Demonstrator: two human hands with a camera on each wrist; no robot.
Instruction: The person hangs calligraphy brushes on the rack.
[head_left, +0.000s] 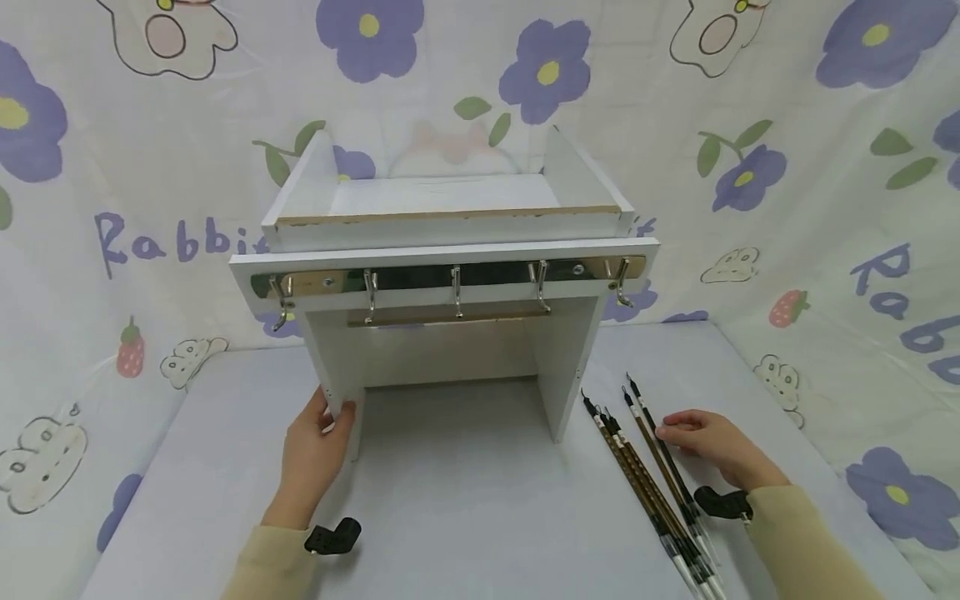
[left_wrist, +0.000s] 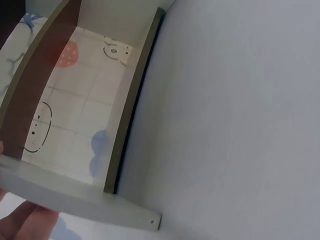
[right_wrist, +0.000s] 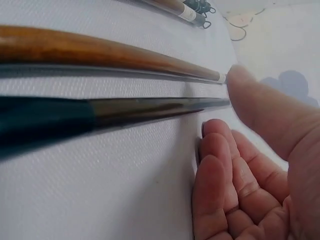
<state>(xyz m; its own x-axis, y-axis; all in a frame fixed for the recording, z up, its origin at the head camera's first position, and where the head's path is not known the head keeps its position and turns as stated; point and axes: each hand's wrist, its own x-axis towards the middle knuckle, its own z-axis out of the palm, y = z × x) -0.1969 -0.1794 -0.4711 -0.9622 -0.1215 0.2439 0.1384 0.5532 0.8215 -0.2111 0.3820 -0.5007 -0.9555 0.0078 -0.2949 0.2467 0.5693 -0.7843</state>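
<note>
A white wooden shelf stands upright on the table, with a shiny rail of several metal hooks across its front. My left hand grips the lower edge of its left side panel, thumb on the inner side. To the right lie several writing brushes, some bundled, with a brown brush and a dark brush apart from them. Beside these two, my right hand has its thumb reaching to the dark brush's far end, its other fingers loosely bent against the table.
The white table runs back to a hanging cloth printed with purple flowers and rabbits, which also covers both sides. Black camera mounts sit at both wrists. Under the shelf is an opening between the two side panels.
</note>
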